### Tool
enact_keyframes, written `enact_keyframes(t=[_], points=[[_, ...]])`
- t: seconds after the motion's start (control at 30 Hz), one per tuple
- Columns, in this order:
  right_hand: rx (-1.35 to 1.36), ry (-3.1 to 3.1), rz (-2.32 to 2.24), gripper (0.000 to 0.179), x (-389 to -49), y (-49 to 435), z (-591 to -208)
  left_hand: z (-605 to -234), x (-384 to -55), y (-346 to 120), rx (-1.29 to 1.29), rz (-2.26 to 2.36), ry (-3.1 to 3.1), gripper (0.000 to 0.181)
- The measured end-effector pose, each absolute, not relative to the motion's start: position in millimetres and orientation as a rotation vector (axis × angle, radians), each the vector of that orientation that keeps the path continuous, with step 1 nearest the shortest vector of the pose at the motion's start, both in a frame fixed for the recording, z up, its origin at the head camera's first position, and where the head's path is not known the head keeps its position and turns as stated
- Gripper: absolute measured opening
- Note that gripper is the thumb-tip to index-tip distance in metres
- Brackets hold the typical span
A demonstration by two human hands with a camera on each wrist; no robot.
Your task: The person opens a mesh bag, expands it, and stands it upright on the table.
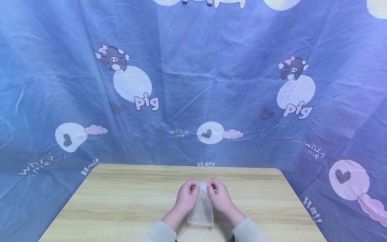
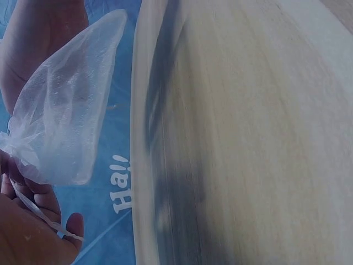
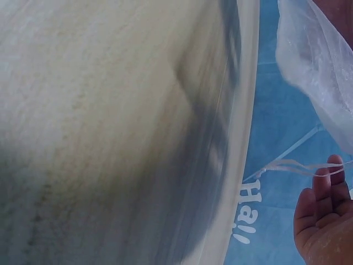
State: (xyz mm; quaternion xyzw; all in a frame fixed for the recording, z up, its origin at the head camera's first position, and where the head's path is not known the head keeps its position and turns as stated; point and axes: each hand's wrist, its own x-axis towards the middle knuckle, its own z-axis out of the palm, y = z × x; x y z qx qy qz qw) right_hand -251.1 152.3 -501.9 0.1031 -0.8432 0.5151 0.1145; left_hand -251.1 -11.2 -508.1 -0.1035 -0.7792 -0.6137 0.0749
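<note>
A sheer white drawstring pouch (image 1: 202, 211) hangs between my two hands, its gathered neck upward and its wide end toward me. My left hand (image 1: 187, 195) grips the drawstring at the left of the neck, fingers curled. On the other side my right hand (image 1: 220, 196) pinches the opposite drawstring. In the left wrist view a white ribbon (image 2: 38, 210) runs from the bunched neck across the left fingers. Thin white cords (image 3: 300, 165) lie over the right fingertips in the right wrist view. The pouch looks flat and see-through.
Below the hands is a light wood-grain table (image 1: 127, 198) with rounded far corners. A blue printed cloth (image 1: 187, 90) surrounds its back and sides. Shadows of the hands and pouch fall on the tabletop.
</note>
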Motion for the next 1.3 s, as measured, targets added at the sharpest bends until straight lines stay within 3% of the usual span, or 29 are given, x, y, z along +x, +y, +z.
enact_keyframes(t=[1.3], points=[[0.278,-2.543,1.430,0.016,-252,166,-504,-512,-250,-27,-0.360,-1.792,-2.431,0.009]])
